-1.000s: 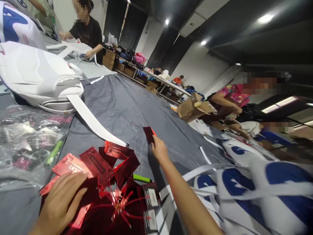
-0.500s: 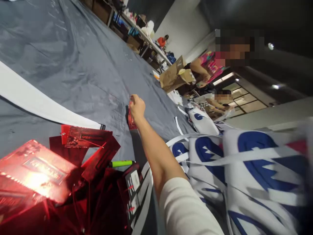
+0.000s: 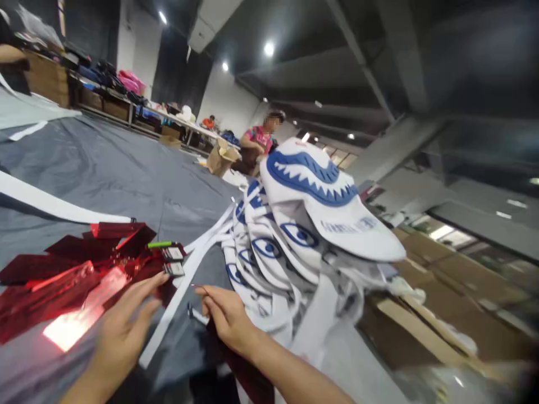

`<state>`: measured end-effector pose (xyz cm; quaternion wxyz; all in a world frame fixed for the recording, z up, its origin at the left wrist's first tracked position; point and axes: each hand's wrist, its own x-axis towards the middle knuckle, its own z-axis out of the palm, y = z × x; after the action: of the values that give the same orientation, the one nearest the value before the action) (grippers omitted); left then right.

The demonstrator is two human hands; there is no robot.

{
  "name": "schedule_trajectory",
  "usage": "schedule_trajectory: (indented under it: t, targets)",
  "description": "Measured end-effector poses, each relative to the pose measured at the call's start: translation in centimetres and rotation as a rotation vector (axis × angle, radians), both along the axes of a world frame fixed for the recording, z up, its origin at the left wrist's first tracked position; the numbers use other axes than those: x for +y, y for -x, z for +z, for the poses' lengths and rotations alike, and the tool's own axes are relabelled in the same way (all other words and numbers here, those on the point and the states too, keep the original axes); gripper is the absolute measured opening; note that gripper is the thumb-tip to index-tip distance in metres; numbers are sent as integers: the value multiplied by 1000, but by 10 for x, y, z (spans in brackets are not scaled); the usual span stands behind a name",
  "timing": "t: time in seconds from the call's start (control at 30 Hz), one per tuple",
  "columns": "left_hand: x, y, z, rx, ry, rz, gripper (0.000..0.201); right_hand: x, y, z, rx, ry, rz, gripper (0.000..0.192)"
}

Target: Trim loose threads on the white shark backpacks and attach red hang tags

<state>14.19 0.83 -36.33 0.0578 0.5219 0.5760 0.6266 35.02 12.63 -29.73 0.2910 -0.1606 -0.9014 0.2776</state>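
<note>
My right hand (image 3: 229, 318) is closed in a pinch, with a thin red cord at its fingertips. A dark red hang tag (image 3: 248, 367) shows below that hand, partly covered by the wrist. My left hand (image 3: 122, 328), blurred, has its fingers stretched out beside a spread pile of shiny red hang tags (image 3: 63, 275). Its fingertips are close to a tag with white labels (image 3: 172, 261); whether they touch it I cannot tell. To the right of my hands stand several white bags (image 3: 269, 247) with blue eyes, jagged teeth and white straps.
A green marker (image 3: 160, 244) lies at the tag pile. White straps (image 3: 189, 275) cross the grey table cover (image 3: 138, 163), another (image 3: 50, 196) runs along the left. Cardboard boxes (image 3: 458, 292) are at the right. A person (image 3: 261, 137) works behind an open carton (image 3: 222, 157).
The reaching arm has drawn back from the far red tag, which has left that spot. Both hands now show close by, and the view has swung right and levelled.
</note>
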Motion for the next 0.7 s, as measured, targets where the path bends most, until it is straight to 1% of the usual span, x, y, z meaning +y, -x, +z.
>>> schedule_trajectory:
  t: [0.03,0.07,0.1,0.17,0.2,0.27,0.3,0.37,0.4,0.43,0.47,0.5,0.53,0.57,0.6,0.63,0.67,0.7]
  targets:
    - [1,-29,7,-47,23,-99,37,-21,-11,-12,4,64,3,29]
    - [1,-56,10,-89,28,-176,32,-38,-20,-24,23,121,-12,26]
    - [-1,-80,11,-131,37,-248,27,-54,-26,-36,53,168,-41,24]
    - [-9,-114,6,-192,60,-315,21,-77,-34,-57,126,237,-123,24]
    - [-14,-125,3,-210,87,-331,20,-86,-38,-66,157,279,-159,24]
    - [-22,-138,-4,-222,152,-360,22,-99,-46,-77,206,405,-193,25]
    - [-24,-141,-6,-222,183,-383,25,-103,-51,-79,228,480,-195,25]
    - [-25,-147,-8,-235,238,-422,29,-104,-65,-77,238,603,-163,28]
    - [-23,-149,-7,-254,259,-418,31,-100,-73,-74,216,622,-136,29]
    - [-20,-150,-6,-286,277,-396,32,-93,-82,-70,179,607,-115,30]
    - [-15,-151,-3,-325,292,-363,33,-81,-91,-66,137,553,-120,29]
    - [-10,-151,0,-362,305,-326,34,-66,-100,-62,89,466,-167,26]
    - [-4,-150,4,-386,319,-285,37,-49,-108,-59,22,369,-265,25]
    - [3,-147,9,-385,336,-248,39,-30,-115,-58,-62,286,-396,24]
    - [11,-145,14,-346,359,-216,42,-11,-121,-57,-155,232,-531,25]
    - [20,-143,21,-261,392,-194,42,7,-127,-59,-252,213,-648,24]
    - [31,-140,28,-130,445,-182,39,21,-133,-61,-339,229,-732,22]
    - [43,-139,34,39,526,-179,36,33,-139,-65,-404,265,-786,19]
